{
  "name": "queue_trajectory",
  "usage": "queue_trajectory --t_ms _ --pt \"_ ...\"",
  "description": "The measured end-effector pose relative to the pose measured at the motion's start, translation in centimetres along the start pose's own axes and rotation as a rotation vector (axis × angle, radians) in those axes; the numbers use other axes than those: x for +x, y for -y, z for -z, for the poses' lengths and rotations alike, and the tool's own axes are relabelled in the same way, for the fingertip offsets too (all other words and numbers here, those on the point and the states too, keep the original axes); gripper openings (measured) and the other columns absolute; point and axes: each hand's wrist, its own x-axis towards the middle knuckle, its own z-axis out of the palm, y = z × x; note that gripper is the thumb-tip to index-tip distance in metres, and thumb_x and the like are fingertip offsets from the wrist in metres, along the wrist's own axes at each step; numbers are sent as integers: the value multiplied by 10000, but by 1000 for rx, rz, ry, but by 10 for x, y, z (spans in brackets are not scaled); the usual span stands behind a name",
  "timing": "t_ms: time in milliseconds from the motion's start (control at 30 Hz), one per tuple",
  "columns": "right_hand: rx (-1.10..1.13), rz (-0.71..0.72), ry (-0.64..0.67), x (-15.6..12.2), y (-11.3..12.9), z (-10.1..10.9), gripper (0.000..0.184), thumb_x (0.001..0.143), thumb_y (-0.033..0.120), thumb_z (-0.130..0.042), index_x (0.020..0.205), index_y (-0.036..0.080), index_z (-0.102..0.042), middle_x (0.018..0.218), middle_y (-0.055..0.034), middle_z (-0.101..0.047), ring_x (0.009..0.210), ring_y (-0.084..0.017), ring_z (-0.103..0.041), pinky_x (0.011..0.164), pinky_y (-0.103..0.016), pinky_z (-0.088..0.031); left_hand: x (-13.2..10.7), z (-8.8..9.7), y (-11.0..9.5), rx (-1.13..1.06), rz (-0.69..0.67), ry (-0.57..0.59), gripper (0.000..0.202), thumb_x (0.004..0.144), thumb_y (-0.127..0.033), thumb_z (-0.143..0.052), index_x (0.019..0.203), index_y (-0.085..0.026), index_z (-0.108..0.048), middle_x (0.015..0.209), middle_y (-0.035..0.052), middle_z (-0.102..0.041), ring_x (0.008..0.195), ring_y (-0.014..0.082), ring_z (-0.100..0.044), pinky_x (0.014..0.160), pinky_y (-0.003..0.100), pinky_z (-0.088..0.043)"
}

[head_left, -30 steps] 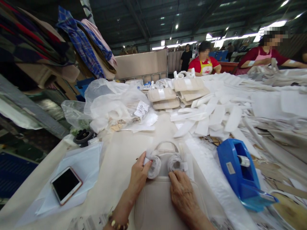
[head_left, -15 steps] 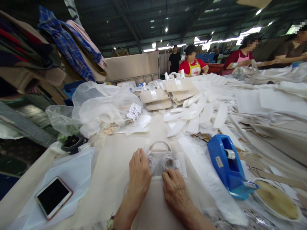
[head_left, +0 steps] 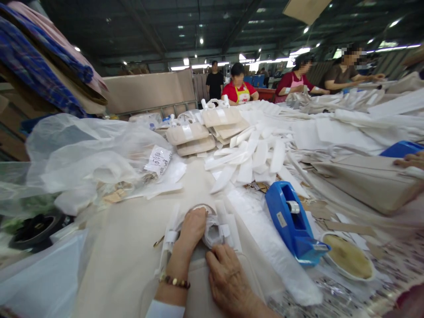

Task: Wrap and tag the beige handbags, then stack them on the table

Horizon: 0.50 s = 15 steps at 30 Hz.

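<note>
A beige handbag (head_left: 198, 289) lies in front of me, with a carry handle (head_left: 209, 208) arching at its far end. A ring of clear plastic wrap (head_left: 212, 233) sits by the base of the handle, with white padding strips (head_left: 232, 227) beside it. My left hand (head_left: 194, 225) reaches over the far part of the bag with its fingers closed down by the handle; whatever they pinch is hidden. Just nearer, my right hand (head_left: 227, 274) has curled fingers gripping the bag's upper edge below the plastic ring.
A blue tape dispenser (head_left: 291, 225) and a round dish (head_left: 347, 256) stand on the right. White foam strips (head_left: 245, 163) and folded beige bags (head_left: 188, 134) lie ahead; clear plastic sheeting (head_left: 82, 150) is heaped left. A co-worker's hand (head_left: 410, 161) holds a beige piece at right.
My view has swung right, and the phone has left it. My left hand has moved from beside the bag to over its handle area. A co-worker's hand with a beige piece appears at right.
</note>
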Motion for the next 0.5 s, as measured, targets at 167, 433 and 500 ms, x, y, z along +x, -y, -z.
queue_trajectory --t_ms 167,433,500 --pt "-66 28 36 4 1 -3 163 633 89 -463 761 176 -512 770 -60 -532 699 -208 -433 599 -339 -371 7 -1 -2 21 -8 76 344 961 -203 -269 980 -148 -609 1029 100 -660 974 219 -607 855 326 -439" --pt "-66 117 -374 -34 -32 59 191 896 138 -380 797 204 -530 700 14 -548 633 -114 -511 618 -286 -361 11 -5 6 52 -68 116 338 956 -190 -260 964 -125 -592 980 125 -663 928 262 -619 816 372 -435" --pt "-206 -65 -425 -69 -62 102 182 907 154 -382 876 214 -551 798 -28 -579 763 -163 -558 713 -336 -415 12 -5 7 44 -84 109 337 948 -174 -268 942 -114 -600 960 134 -667 912 268 -625 803 377 -436"
